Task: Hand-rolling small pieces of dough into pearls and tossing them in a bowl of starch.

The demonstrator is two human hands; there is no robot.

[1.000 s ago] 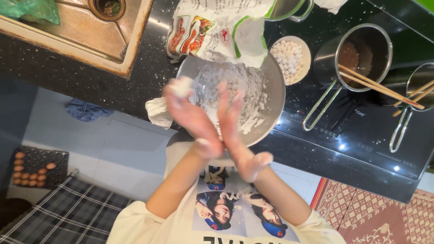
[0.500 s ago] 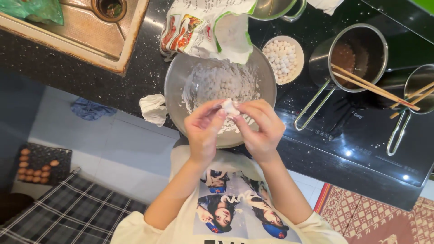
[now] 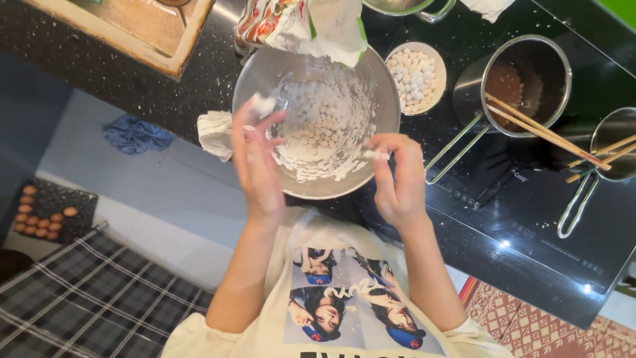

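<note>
A metal mixing bowl [image 3: 387, 99] coated in white flour stands on the dark counter and holds several small white dough balls [image 3: 318, 122]. My left hand [image 3: 255, 169] hovers over the bowl's left rim, a lump of white dough [image 3: 264, 105] at its fingertips. Over the right rim, my right hand [image 3: 399, 179] pinches a small bit of dough [image 3: 376, 154] between thumb and fingers. Both hands are dusted with flour and held apart.
A small white bowl of dough balls [image 3: 416, 74] sits right of the big bowl. A pot with brown filling [image 3: 523, 83] and a second pot [image 3: 616, 142], both with chopsticks, stand on the black cooktop [image 3: 517, 199]. Flour bag [image 3: 298, 23], cloth [image 3: 213, 132], sink [image 3: 132, 26], egg tray [image 3: 40, 213].
A second ago my palms were pressed together, rolling. Half a second ago both hands pinched one dough piece. Now they have pulled apart, each with some dough.
</note>
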